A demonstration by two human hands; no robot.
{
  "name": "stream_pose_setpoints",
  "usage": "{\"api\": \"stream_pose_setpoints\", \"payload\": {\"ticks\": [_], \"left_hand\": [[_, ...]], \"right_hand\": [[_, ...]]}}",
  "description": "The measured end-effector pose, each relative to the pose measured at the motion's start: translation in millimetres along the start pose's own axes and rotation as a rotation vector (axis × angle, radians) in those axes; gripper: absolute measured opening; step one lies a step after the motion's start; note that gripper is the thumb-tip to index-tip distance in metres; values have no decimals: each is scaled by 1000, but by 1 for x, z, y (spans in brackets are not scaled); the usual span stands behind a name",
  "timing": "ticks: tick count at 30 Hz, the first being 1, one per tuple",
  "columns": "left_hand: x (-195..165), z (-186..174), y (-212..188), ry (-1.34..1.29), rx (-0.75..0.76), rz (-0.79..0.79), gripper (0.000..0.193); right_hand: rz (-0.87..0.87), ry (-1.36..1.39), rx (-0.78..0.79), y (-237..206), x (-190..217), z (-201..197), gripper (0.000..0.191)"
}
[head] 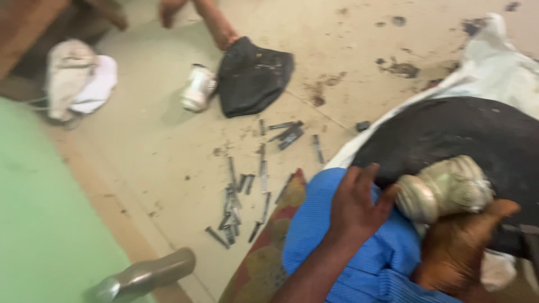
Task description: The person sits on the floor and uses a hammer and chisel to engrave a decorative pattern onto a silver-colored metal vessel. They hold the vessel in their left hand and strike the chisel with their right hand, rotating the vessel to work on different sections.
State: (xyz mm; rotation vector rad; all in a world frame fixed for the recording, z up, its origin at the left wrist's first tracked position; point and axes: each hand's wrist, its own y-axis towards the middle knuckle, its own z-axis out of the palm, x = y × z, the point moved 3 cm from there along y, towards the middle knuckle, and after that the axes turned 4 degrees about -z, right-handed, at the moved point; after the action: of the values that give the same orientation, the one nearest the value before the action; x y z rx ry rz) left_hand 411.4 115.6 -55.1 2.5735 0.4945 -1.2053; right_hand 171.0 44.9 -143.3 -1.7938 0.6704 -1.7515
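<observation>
My left hand lies flat on the blue cloth over my lap, fingers apart. Its thumb touches a grimy grey jar. The jar lies on its side against a big black rubber piece. Under the jar is a brown shape that could be my right hand or a foot; the blur hides which.
Several short metal strips lie scattered on the tan floor. A white jar and a smaller black rubber piece sit by another person's limb. White rags are at the left, a metal tool is at the bottom left, and a white sack is at the right.
</observation>
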Motion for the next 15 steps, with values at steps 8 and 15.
{"api": "stream_pose_setpoints", "payload": {"ticks": [8,15], "left_hand": [[185,-117,-63,354,-303,-354,51],[248,-155,-133,528,-281,-970,18]], "right_hand": [[16,-11,46,24,-8,0,49],[27,-44,61,41,-27,-8,49]]}}
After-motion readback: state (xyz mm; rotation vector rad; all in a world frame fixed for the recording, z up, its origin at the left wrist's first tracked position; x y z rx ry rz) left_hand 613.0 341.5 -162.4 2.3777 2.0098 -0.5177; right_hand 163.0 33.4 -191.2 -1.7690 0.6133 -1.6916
